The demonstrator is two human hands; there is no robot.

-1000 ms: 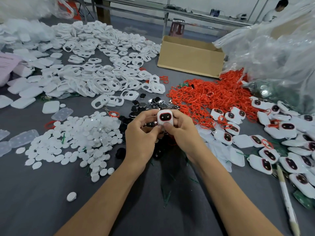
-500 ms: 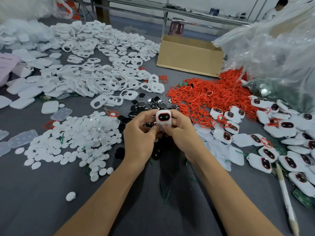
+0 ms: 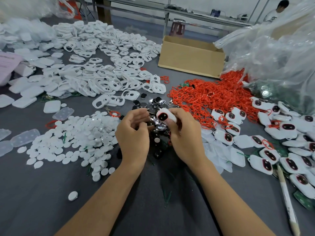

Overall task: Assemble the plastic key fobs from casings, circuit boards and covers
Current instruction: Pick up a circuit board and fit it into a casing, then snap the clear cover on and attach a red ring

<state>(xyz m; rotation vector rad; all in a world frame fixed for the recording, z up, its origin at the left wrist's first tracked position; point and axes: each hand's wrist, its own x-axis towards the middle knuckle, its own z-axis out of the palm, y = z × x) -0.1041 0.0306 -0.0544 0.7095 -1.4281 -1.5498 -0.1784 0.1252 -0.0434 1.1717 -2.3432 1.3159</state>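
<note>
My right hand (image 3: 185,133) holds a white key fob (image 3: 165,116) with a red-rimmed black button face, tilted toward the left. My left hand (image 3: 134,133) is just left of it, off the fob, fingers curled and apart with nothing seen in them. Under both hands lies a pile of black buttons (image 3: 153,106). White front casings (image 3: 105,79) are heaped at the back left, white round covers (image 3: 76,135) at the left, red rubber rings (image 3: 208,96) right of centre, and assembled fobs (image 3: 286,138) at the right.
A cardboard box (image 3: 190,60) stands at the back centre. Clear plastic bags (image 3: 276,53) bulge at the right, with green circuit boards (image 3: 265,92) beneath. A white stick (image 3: 288,201) lies at the right front. A person (image 3: 279,9) sits far back.
Both hands held the fob before. Now my left hand has let go and drawn slightly left, while my right hand keeps the fob and has tilted it.
</note>
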